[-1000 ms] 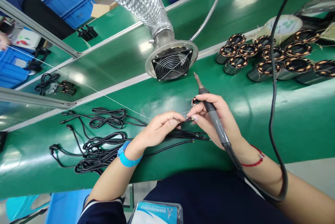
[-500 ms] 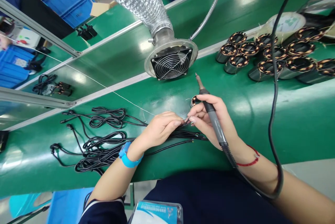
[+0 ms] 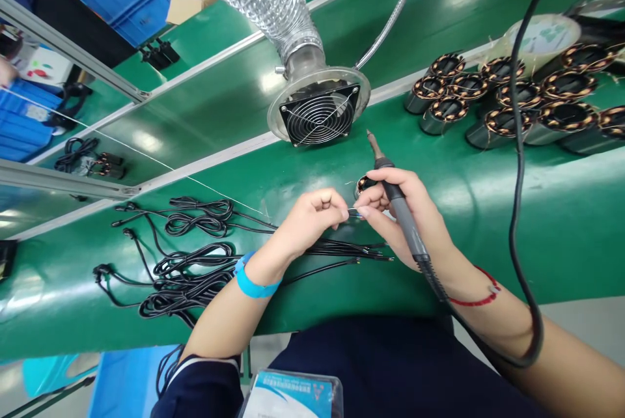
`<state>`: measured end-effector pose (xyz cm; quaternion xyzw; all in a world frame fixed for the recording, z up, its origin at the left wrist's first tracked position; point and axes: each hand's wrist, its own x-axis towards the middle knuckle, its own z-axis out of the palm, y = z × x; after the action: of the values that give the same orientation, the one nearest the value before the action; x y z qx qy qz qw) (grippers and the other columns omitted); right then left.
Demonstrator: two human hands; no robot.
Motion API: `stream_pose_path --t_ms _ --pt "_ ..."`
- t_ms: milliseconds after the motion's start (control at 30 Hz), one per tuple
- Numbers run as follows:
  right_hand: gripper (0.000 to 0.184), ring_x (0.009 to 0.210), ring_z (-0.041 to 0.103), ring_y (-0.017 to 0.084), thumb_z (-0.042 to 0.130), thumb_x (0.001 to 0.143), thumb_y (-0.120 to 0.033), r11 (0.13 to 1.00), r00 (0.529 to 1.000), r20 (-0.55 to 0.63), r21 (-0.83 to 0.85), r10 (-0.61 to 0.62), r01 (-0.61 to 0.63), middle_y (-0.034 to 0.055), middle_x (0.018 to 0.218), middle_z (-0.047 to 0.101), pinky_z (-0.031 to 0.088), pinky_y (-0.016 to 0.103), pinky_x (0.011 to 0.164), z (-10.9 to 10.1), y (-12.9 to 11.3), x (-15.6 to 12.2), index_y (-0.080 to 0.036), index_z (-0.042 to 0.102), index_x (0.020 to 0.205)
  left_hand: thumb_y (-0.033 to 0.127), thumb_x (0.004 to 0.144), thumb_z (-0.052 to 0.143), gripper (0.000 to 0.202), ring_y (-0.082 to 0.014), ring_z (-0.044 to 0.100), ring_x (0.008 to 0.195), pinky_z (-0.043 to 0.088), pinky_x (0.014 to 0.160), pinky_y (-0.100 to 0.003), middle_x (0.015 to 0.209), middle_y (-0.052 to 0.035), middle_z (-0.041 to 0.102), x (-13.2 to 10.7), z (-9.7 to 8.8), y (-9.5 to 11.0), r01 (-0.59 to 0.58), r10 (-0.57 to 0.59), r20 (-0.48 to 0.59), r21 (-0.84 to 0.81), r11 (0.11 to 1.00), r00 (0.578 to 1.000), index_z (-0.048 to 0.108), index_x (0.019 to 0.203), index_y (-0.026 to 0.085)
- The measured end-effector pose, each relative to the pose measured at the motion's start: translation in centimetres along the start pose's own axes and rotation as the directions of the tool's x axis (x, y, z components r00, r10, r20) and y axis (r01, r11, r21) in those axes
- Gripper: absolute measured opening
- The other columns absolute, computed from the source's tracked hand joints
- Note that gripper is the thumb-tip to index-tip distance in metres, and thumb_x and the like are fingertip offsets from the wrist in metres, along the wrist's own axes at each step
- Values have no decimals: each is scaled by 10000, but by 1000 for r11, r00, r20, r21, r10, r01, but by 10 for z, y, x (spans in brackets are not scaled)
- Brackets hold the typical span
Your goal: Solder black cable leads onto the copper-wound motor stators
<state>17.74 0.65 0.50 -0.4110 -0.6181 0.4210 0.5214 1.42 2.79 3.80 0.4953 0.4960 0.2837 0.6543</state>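
My right hand grips a soldering iron, its tip pointing up and away. The same hand's thumb and fingertips pinch a thin wire end. My left hand is closed in a pinch on the other side of that short wire, close to the right fingertips. Just behind the right fingers sits a small stator, partly hidden. Beneath the hands run black power cords with stripped ends to the right. A thin pale strand stretches from the upper left toward my left hand; its end is unclear.
A fume fan on a foil duct hangs ahead. Several wound stators stand at the right back. Coiled cords lie left. The iron's cable loops on the right. A blue bin is below the bench.
My left hand has lifted slightly up and away from the cords, its fingers now more curled. The right hand with the soldering iron stays nearly in place. The pale strand sags lower.
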Motion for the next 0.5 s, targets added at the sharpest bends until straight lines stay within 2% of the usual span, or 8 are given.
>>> stream_pose_path --t_ms 133,233,333,400,500 --pt "370 799 700 135 584 890 -207 988 997 -72 -151 16 -26 2 925 709 584 277 719 -8 7 -1 -255 471 1239 193 589 580 54 -64 397 518 323 540 -214 513 58 509 19 3 -8 -83 85 -123 22 996 989 577 548 157" --pt "409 744 709 134 532 945 -234 960 997 -75 -279 10 -31 9 947 729 585 285 707 -18 6 -6 -276 463 1346 172 584 558 53 -67 367 511 310 535 -219 493 65 479 30 1 -14 -83 89 -230 35 996 969 567 533 158" --pt "397 680 682 130 563 939 -252 936 991 -93 -347 -96 58 15 951 720 568 289 675 -24 6 -17 -287 527 1332 146 584 551 54 -72 370 522 318 545 -219 487 71 450 37 -2 -18 -87 94 -290 39 995 952 565 533 160" --pt "354 686 662 133 608 908 -232 926 969 -158 -356 -191 125 13 929 705 553 292 677 -24 9 -24 -286 590 1258 138 590 551 66 -75 376 529 329 556 -219 481 73 428 39 -4 -19 -85 92 -306 35 996 948 560 530 163" --pt "335 596 609 123 664 849 -195 896 927 -204 -385 -316 221 -5 807 670 511 266 568 -21 17 -33 -270 627 1174 131 594 550 79 -76 376 532 337 560 -219 480 73 416 41 -5 -23 -92 96 -297 25 995 950 553 522 164"
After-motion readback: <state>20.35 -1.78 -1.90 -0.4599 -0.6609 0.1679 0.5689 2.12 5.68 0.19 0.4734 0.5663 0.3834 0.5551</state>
